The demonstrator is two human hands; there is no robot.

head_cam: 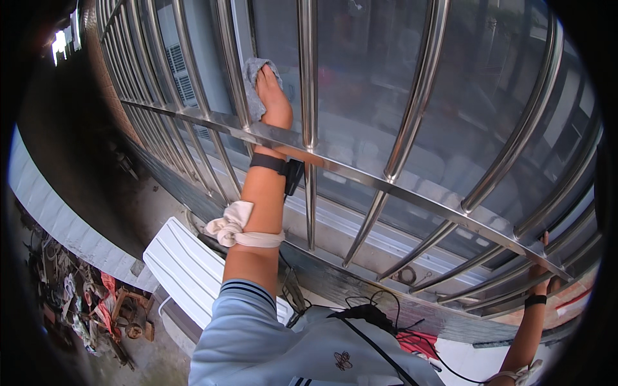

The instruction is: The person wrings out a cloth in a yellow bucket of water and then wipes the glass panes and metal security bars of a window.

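Observation:
My left hand (275, 99) reaches between the steel bars, behind the flat horizontal rail (357, 176). It presses a grey cloth (253, 91) against the window, beside the pale frame (244, 34). The glass pane (367, 72) stretches to the right behind the bars and carries reflections. Far to the right, my right hand (538, 275) is at the lower bars, partly hidden by the rail. One fingertip shows above that rail; whether the hand grips a bar is unclear. Upright round bars (309, 72) stand on both sides of my left hand.
A white ribbed panel (186, 270) lies below my left arm. Piled clutter (104, 309) covers the ground at lower left. Black cables (381, 309) hang near my chest. A coiled wire (405, 275) rests on the sill behind the bars.

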